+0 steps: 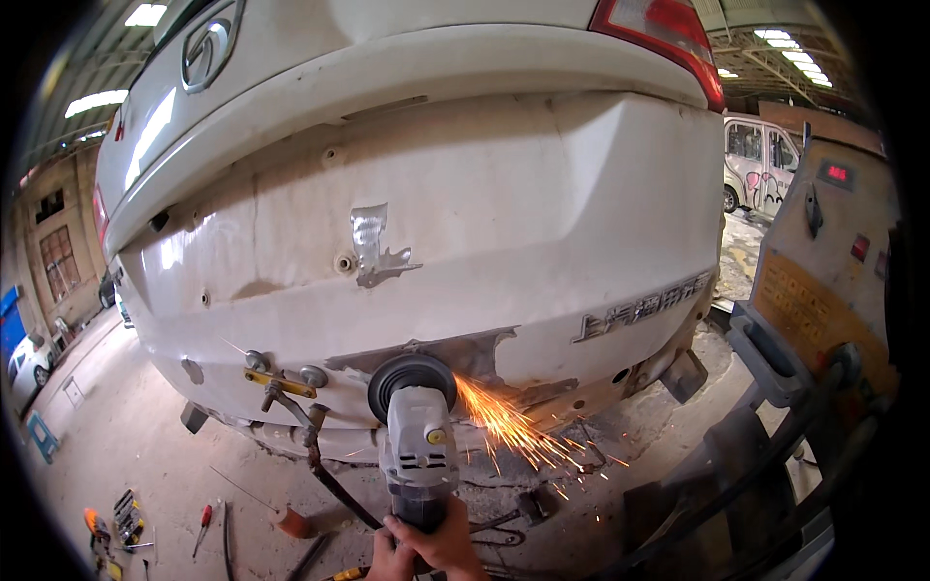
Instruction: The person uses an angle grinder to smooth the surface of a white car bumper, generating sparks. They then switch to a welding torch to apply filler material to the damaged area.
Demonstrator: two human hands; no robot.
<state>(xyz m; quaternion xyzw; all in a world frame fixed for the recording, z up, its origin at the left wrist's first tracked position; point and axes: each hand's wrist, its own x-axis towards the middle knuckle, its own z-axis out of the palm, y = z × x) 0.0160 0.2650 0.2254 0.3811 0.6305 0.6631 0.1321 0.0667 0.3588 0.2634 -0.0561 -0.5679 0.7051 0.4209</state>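
Note:
An angle grinder [419, 450] with a grey body and a black round disc [412, 385] is pressed to the lower edge of a white car's rear panel [465, 281]. Orange sparks [509, 426] stream from the disc toward the lower right. My right hand [450, 542] is wrapped round the grinder's dark rear end. Close beside it, my left hand [389, 552] is closed on the same end. Bare grey metal [475, 353] shows in the paint around the disc. Just left of the disc, a yellow bar clamp [281, 383] with round metal ends is fixed to the panel.
A black cable [339, 492] hangs from the clamp. At the right stands a grey machine [814, 252] with a red display and thick cables. A red screwdriver [203, 523], a hammer [531, 506] and several other tools lie on the floor. A white van [760, 165] stands behind.

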